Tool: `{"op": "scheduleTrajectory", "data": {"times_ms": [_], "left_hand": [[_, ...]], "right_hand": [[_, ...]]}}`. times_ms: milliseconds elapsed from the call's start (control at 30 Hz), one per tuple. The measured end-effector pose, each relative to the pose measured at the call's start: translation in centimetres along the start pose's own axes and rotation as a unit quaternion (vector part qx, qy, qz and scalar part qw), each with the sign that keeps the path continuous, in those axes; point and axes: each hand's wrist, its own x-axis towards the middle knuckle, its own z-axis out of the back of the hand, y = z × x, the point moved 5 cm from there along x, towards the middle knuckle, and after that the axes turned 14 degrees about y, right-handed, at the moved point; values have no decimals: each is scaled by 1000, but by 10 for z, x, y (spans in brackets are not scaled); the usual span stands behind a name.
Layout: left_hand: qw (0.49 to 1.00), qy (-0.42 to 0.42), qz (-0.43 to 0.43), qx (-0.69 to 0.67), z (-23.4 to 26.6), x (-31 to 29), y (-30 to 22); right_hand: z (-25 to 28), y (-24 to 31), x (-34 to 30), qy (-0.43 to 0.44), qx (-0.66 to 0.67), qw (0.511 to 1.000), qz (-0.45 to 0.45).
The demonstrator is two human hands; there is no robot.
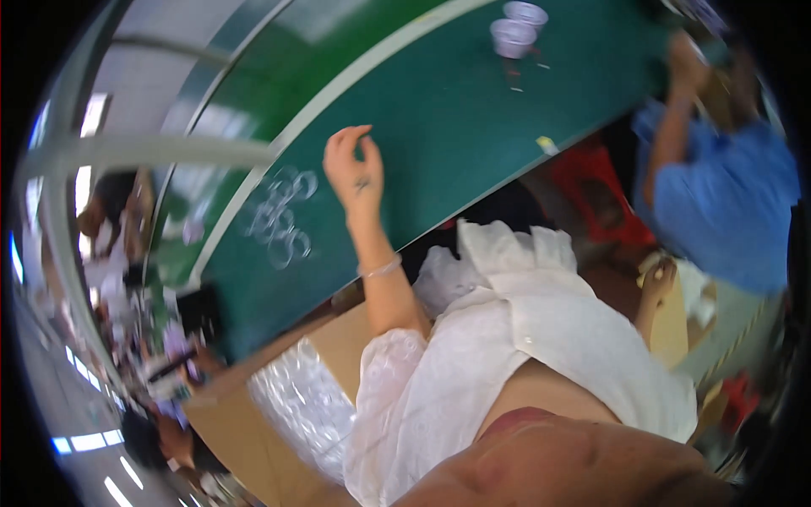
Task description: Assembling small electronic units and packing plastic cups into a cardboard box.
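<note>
My left hand (351, 165) hovers over the green tabletop (422, 144), palm down with fingers loosely bent and thumb apart. Nothing shows in it. Several clear round rings or lids (283, 215) lie to its left, overlapping; I cannot tell which they are. Low on the right, my right hand (661, 277) is beside an upright cardboard flap (670, 321). Its fingers are small and blurred, so whether it grips the flap is unclear.
Pale lilac stacked cups (514, 35) stand at the table's far side. A co-worker in a blue shirt (718, 203) works at the right. A red stool (596, 190) is under the table's edge. A cardboard box with clear plastic wrap (308, 401) sits at my left.
</note>
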Motion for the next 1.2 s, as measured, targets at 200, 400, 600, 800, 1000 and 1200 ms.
{"op": "scheduleTrajectory", "data": {"times_ms": [200, 400, 600, 800, 1000, 1200], "left_hand": [[974, -97, 166, 124, 39, -20, 38], [916, -10, 220, 336, 39, -19, 63], [938, -45, 274, 207, 53, -12, 70], [924, 54, 295, 239, 51, -30, 94], [981, 132, 18, 143, 6, 12, 42], [990, 132, -48, 22, -31, 30, 38]], "right_hand": [[2, 226, 72, 122, 297, 887, 332], [-31, 324, 215, 79, 185, 906, 372], [-66, 362, 305, 183, 6, 849, 495], [-91, 391, 309, 253, -96, 832, 485], [-92, 434, 289, 319, 460, 708, 430], [-85, 496, 263, 309, 609, 579, 445]]}}
